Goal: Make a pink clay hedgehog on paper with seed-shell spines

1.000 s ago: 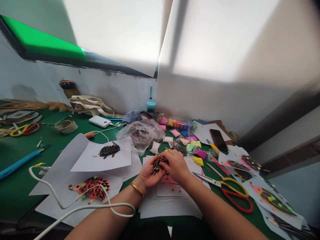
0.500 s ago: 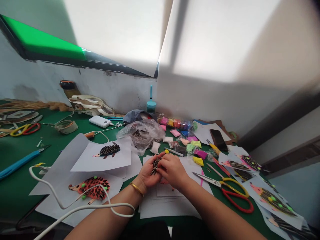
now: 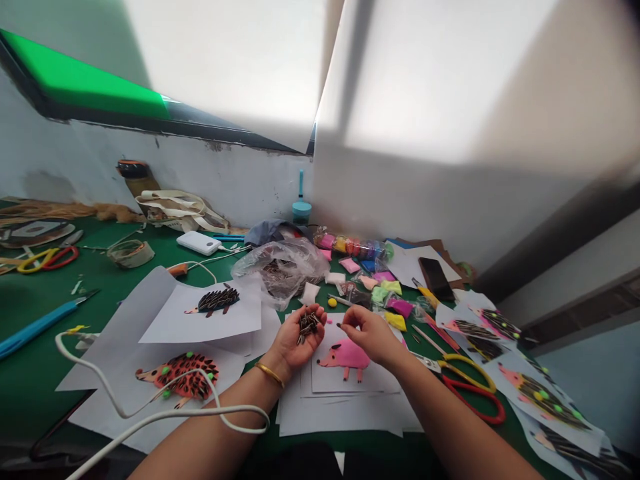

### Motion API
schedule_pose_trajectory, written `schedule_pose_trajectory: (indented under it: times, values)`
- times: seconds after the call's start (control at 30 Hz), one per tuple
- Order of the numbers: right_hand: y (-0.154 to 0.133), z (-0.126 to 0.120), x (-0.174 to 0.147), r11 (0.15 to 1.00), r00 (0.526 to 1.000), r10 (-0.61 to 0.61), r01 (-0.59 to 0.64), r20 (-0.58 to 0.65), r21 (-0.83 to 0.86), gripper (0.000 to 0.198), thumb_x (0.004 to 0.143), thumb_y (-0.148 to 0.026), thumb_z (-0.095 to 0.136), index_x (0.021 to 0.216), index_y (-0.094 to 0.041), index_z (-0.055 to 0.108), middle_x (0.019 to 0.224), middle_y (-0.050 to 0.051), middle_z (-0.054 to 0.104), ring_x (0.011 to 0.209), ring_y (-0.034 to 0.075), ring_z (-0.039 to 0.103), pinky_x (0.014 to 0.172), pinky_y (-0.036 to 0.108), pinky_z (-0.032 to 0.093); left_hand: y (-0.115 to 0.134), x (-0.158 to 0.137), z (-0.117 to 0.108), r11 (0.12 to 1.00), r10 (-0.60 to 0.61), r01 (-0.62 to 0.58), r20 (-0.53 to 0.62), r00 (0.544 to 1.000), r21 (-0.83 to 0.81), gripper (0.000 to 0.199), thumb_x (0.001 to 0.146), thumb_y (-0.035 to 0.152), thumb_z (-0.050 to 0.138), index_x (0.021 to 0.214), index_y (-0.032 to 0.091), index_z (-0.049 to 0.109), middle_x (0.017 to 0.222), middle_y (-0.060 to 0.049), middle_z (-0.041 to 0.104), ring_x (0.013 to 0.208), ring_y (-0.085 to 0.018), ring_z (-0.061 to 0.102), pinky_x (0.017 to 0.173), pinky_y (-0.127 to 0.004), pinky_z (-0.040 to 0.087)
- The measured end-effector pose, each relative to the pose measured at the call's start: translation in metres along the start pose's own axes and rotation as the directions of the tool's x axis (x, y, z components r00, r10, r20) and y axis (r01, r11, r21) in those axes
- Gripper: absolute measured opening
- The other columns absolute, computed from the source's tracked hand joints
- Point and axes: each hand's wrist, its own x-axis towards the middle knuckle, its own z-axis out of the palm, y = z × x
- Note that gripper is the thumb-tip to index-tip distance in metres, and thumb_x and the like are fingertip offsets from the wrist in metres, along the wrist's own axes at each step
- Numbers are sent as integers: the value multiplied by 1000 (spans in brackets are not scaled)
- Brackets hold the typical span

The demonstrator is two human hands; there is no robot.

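The right hand (image 3: 369,333) has drawn back from the left palm and shifted rightward, so that the pink figure (image 3: 353,355), largely hidden half a second ago, now shows; the left hand (image 3: 297,343) stays nearly where it was.

The striped seeds (image 3: 309,324) are slim, hard-looking and pointed, dark with pale streaks, heaped loosely; the pink figure is smooth and rounded, with a dark ear, a tapering snout and short legs, lying flat on a white sheet (image 3: 327,384) just below and between the hands; a smooth yellow ball (image 3: 332,303) sits beyond them, and a crumpled translucent bag (image 3: 255,261) lies farther back.

The left forearm, ringed by a gold bangle (image 3: 270,375), reaches up from the lower left, palm upward; the right forearm slants in from the lower right, back of the hand uppermost, fingers bent; the left fingers curl into a shallow cup around the seeds; the right thumb and forefinger nearly meet in a narrow pinch on a small dark piece (image 3: 340,325), apparently one seed.
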Motion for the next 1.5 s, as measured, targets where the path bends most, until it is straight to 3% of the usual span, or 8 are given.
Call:
schedule_pose_trajectory:
  times: [0.1, 0.27, 0.4, 0.63, 1.5]
  values:
    - [15, -2, -1, 998, 997, 35, -31, 69, -62, 13, 79, -24, 55, 84, -21, 65, 83, 0, 68, 75, 16, 60, 67, 27, 44, 1, 3, -4, 1000, -17, 17, -41, 999, 7, 11, 87, 21, 52, 86, 12, 59, 71, -5, 60, 61, -12, 61, 44, -16, 44]
    - [28, 7, -1, 985, 981, 36, -3, 188, -170, 20, 78, -20, 53, 82, -23, 72, 89, 2, 70, 85, 18, 62, 77, 29, 45, -1, 6, -6, 1000, -18, 19, -66, 998, 21, 13, 88, 23, 51, 81, 14, 56, 66, -2, 55, 56, -10, 57, 42, -16, 41]
    - [29, 13, 1, 978, 981, 59, -19, 187, -206, 24, 80, -18, 50, 89, -24, 72, 94, 2, 71, 87, 18, 62, 77, 28, 45, 0, 7, -7, 999, -35, 35, -57, 998, 10, 11, 87, 22, 51, 81, 14, 55, 67, -2, 54, 57, -11, 57, 43, -16, 41]
    - [26, 13, 3, 959, 975, 45, 19, 217, -284, 23, 78, -18, 51, 85, -25, 72, 90, 1, 71, 83, 17, 62, 72, 26, 44, 0, 6, -4, 999, -39, 40, -60, 997, 11, 12, 88, 23, 50, 82, 14, 55, 66, -2, 54, 57, -10, 57, 43, -16, 42]
    - [25, 18, 6, 925, 965, -10, 108, 261, -364, 24, 77, -18, 53, 86, -26, 74, 86, 2, 70, 80, 17, 62, 71, 26, 43, 0, 7, -7, 999, -42, 42, -33, 999, 22, 14, 88, 24, 51, 82, 13, 57, 65, -2, 55, 57, -10, 57, 44, -16, 44]
